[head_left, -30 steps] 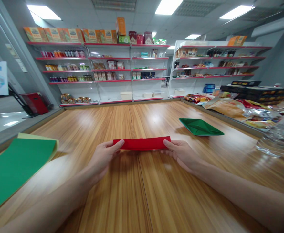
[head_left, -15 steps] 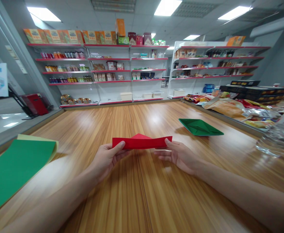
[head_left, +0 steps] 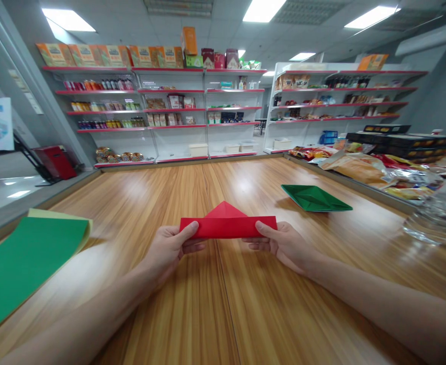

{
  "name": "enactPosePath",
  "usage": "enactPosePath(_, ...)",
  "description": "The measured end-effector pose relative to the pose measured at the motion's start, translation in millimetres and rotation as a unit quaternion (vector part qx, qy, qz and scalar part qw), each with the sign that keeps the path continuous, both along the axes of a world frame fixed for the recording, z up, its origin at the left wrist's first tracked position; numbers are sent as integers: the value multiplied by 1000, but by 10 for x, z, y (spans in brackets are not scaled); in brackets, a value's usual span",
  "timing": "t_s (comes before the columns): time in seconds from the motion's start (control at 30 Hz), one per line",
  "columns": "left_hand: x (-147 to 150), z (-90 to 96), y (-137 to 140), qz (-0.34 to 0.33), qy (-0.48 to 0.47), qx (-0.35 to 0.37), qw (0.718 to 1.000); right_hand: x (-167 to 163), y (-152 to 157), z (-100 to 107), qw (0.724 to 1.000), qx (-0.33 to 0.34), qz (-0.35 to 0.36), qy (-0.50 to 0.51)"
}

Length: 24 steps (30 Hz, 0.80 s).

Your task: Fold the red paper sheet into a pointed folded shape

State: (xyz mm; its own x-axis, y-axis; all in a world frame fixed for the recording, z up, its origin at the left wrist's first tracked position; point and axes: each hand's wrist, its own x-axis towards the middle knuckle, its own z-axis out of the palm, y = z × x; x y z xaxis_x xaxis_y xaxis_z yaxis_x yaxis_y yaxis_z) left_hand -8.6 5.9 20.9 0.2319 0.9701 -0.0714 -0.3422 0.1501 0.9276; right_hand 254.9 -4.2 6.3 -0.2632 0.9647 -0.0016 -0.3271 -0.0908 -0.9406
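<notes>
Between my two hands is a folded sheet of red paper, with a long flat band along its near side and a triangular peak behind it. My left hand pinches the band's left end, thumb on top and fingers underneath. At the right end, my right hand grips it the same way. The paper appears held just above the wooden table. Farther back on the right lies a folded green paper piece, shaped like a shallow boat, touched by neither hand.
Green paper sheets with a pale yellow one beneath lie at the left. A clear plastic bottle is at the right, near snack packets and stacked black boxes. Stocked shelves stand beyond the table.
The red paper has tilted so its band and triangular peak show more fully, and it has shifted slightly right. My right thumb now lies flatter over the band.
</notes>
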Motion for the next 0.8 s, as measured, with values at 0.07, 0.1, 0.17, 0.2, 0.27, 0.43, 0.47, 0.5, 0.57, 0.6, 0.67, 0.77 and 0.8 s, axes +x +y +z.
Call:
enactPosePath(0.07,27,3,-18,15,-2,8,1000,-16,-25,31,1000,-8,-5,-8)
enactPosePath(0.1,43,4,-27,22,-3,12,1000,-28,-40,48,1000,-12,-12,-11)
enactPosePath(0.17,64,4,-44,39,-6,15,999,-50,-65,79,999,-20,-31,-17)
enactPosePath(0.2,65,3,-48,46,-6,13,999,-53,-71,90,999,-24,-40,-21)
enactPosePath(0.27,37,1,-49,47,4,-5,999,-36,-65,105,998,-29,-50,-31)
enactPosePath(0.43,-94,16,-29,-108,56,-52,991,95,5,103,997,-40,-45,-47)
enactPosePath(0.47,-99,19,-30,-138,57,-49,988,111,16,99,997,-42,-38,-50)
enactPosePath(0.5,-93,19,-34,-159,56,-45,985,119,25,93,997,-41,-32,-51)
enactPosePath(0.57,-52,6,-49,-172,53,-33,983,109,39,75,998,-31,-28,-43)
enactPosePath(0.6,-25,-6,-57,-169,51,-26,984,96,44,64,999,-23,-30,-35)
enactPosePath(0.67,22,-36,-72,-155,50,-8,987,66,56,45,999,-10,-46,-18)
enactPosePath(0.77,27,-65,-71,-144,48,23,988,39,72,28,997,-1,-73,-2)
enactPosePath(0.8,5,-63,-62,-153,49,28,987,39,76,24,997,1,-80,0)
